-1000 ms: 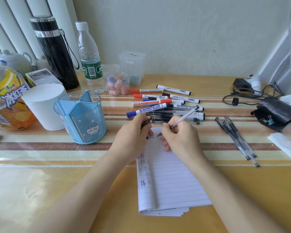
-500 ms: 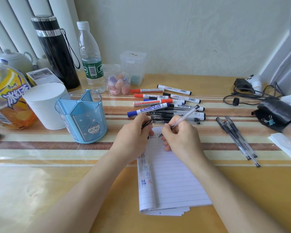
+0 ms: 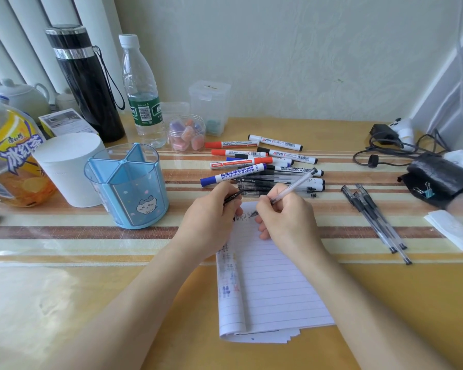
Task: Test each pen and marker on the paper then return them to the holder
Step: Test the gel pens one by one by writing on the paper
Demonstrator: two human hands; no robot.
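My right hand [image 3: 285, 217] grips a clear gel pen [image 3: 294, 185] with its tip on the top of the lined paper pad [image 3: 273, 289], beside small ink marks. My left hand [image 3: 209, 222] rests on the pad's top left corner and holds the pen's black cap [image 3: 232, 196] between its fingers. A pile of whiteboard markers [image 3: 251, 164] and black gel pens lies just beyond both hands. The blue divided holder [image 3: 127, 186] stands to the left, with nothing showing in it. Three more clear pens [image 3: 374, 217] lie to the right.
Left of the holder stand a white paper roll [image 3: 67, 169], an orange drink bottle [image 3: 8, 158], a black flask [image 3: 86, 84] and a water bottle [image 3: 142, 92]. A small jar [image 3: 187, 134] sits behind the markers. Cables [image 3: 385, 145], a black pouch [image 3: 439, 177] and a folded tissue [image 3: 452, 231] lie at the right.
The pen tip in my right hand has shifted a little along the top line of the paper. My left hand stays where it was with the cap.
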